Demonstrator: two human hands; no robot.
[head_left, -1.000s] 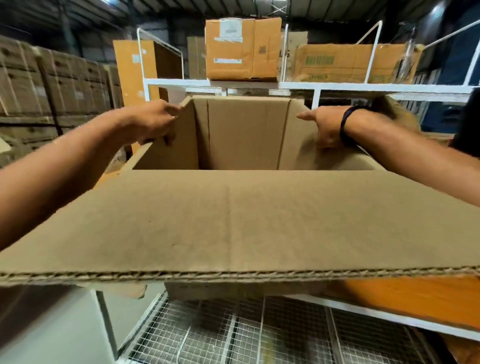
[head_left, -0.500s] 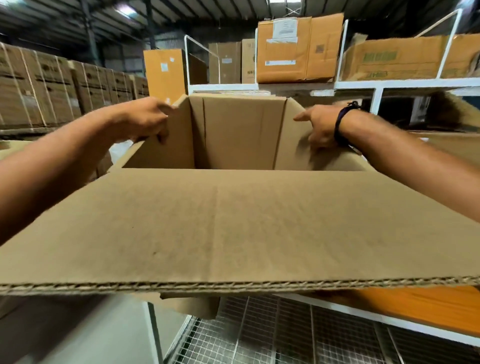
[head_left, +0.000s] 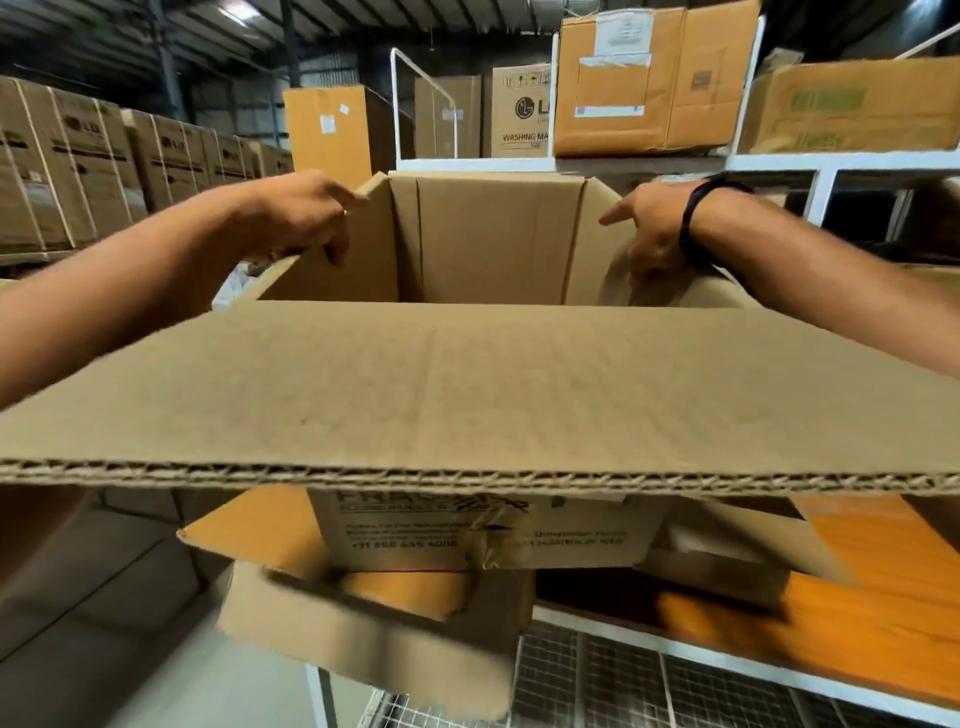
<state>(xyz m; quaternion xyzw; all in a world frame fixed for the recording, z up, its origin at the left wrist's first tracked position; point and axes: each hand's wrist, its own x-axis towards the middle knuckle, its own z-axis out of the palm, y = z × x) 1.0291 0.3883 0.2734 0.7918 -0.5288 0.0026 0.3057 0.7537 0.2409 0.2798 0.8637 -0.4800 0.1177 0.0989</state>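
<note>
A large open cardboard box (head_left: 488, 239) sits in the middle of the scene, right in front of the person, held up between both arms above a wire shelf (head_left: 597, 680) and an orange board (head_left: 857, 597). Its near flap (head_left: 467, 395) lies flat and wide toward the camera, with the ridged cut edge running across the whole view.

The left hand (head_left: 301, 218) grips the left flap (head_left: 358, 260) at its top edge, with the fingers curled over onto the inner face. The right hand (head_left: 654, 234) holds the right flap (head_left: 602, 249): most of its fingers curl down over the flap's inside, while the index finger stretches out toward the left. The right flap bends inward under that hand. A dark band (head_left: 691, 223) circles the right wrist.

Below the near flap, the box's printed outer side (head_left: 467, 530) shows. The print is blurred. Loose bottom flaps (head_left: 374, 639) hang under it.

Beyond the box stands a white metal rack (head_left: 831, 161). On it, to the right, rests a taped brown carton (head_left: 649, 78), with another carton with green print (head_left: 852, 104) further right. A washing machine carton (head_left: 519, 114) stands behind the rack. At far left, rows of strapped cartons (head_left: 78, 161) are stacked.
</note>
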